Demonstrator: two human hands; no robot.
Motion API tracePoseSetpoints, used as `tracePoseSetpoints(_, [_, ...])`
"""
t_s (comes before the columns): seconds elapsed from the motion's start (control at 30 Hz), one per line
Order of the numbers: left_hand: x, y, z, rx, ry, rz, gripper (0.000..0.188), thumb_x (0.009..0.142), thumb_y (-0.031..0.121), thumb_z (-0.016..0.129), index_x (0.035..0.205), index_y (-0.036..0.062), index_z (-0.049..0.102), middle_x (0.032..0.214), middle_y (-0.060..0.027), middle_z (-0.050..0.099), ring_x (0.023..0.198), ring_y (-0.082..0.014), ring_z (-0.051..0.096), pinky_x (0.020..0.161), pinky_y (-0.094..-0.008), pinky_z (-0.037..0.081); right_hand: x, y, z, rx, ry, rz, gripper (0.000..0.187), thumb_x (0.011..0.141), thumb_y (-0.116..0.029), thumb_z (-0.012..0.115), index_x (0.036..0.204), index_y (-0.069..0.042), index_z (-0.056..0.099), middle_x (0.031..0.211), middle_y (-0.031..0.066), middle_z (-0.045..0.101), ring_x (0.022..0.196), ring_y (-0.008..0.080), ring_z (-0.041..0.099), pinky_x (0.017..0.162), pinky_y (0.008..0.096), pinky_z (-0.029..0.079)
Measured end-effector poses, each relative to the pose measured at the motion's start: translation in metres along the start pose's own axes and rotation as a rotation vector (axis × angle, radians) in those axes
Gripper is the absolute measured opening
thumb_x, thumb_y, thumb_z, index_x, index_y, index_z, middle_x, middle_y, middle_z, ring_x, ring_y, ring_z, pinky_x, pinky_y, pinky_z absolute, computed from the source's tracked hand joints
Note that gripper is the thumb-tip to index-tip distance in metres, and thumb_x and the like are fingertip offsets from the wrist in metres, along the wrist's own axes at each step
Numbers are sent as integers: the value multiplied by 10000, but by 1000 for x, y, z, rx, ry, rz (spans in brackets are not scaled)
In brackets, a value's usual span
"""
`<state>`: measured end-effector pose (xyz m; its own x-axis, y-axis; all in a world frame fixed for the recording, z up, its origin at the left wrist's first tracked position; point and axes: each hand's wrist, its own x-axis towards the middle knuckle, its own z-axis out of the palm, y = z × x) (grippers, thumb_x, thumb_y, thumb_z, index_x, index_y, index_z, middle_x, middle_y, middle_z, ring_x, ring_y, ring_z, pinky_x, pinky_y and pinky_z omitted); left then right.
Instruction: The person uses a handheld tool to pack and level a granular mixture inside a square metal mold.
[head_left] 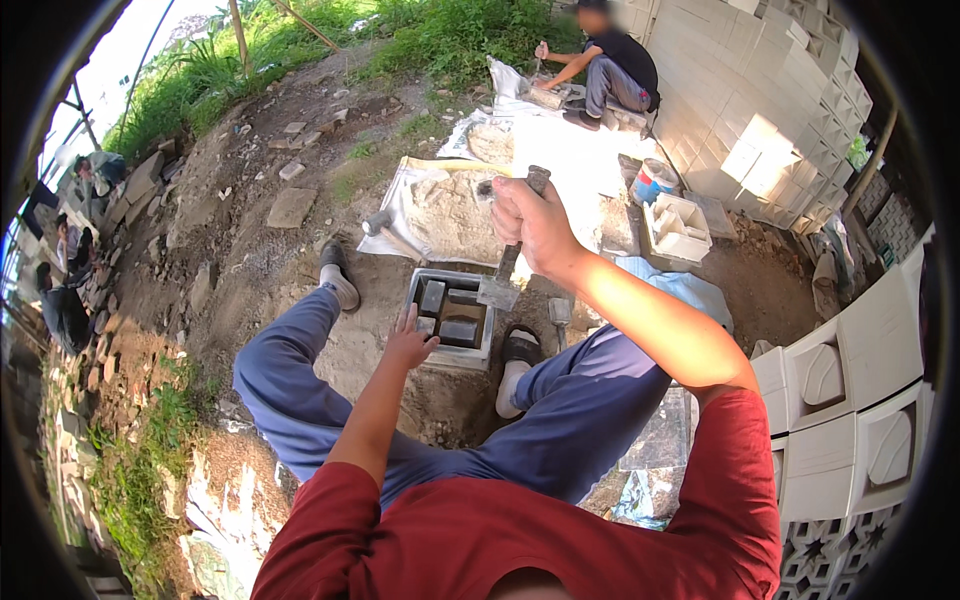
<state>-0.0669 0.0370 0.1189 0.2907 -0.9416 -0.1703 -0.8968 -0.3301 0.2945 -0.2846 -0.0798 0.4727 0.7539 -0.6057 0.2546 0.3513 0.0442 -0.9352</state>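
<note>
A grey rectangular block mould (484, 360) sits on the ground between my feet, with several dark inner pieces showing in its hollows. My left hand (407, 346) lies on its near left side, fingers stretched and holding nothing. Above the mould's right side, my right hand (533, 222) grips a flat-bladed scraper (497, 292) by its dark handle. The scraper stands nearly upright, blade down; whether the blade touches the mould, I cannot tell. Just beyond the mould, a mallet (378, 222) rests with its pale handle by a sheet. A second flat-bladed tool (559, 311) lies beside my right foot.
Pale powder (450, 215) is heaped on a white sheet beyond the mould. At right are a paint bucket (653, 180), a white mould-like box (678, 228) and stacked pale blocks (850, 380). A co-worker (615, 65) squats at the far right; others sit far left.
</note>
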Motion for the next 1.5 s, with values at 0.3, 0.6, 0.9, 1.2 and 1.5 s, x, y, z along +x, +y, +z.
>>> tracePoseSetpoints(0.3, [37,6,24,-81,88,-73,735,971,533,494,1527,77,341,1618,-200,235,1486,-356,262,1188,-530,242,70,56,-40,65,42,318,478,996,-304,471,584,-195,254,497,-37,232,461,124,221,512,308,240])
tracePoseSetpoints(0.6, [24,-12,44,-149,346,65,560,977,389,507,1461,114,441,1634,-144,235,1497,-332,245,1215,-539,148,124,110,-42,-28,-3,292,496,1023,-294,462,589,-176,252,525,-32,228,501,126,210,546,302,245])
tracePoseSetpoints(0.9, [71,-51,34,-318,464,6,310,1004,337,478,1045,70,630,1619,-201,245,1490,-412,225,1195,-549,192,177,181,-61,26,-174,274,456,1047,-269,393,626,-141,273,550,-11,238,533,144,226,574,319,264])
tracePoseSetpoints(1.2, [100,-54,47,-368,436,-503,449,1009,344,498,1264,-19,569,1519,-304,361,1431,-467,308,1167,-488,283,196,241,-89,-1,-349,150,439,1001,-188,476,598,-48,370,566,15,367,530,132,301,530,308,260])
tracePoseSetpoints(1.5, [111,-50,27,-390,262,-532,693,824,556,710,1223,4,591,1514,-255,401,1419,-444,348,1157,-487,308,243,262,-106,3,-472,173,345,936,-92,486,612,6,419,560,74,415,486,201,381,466,339,281])
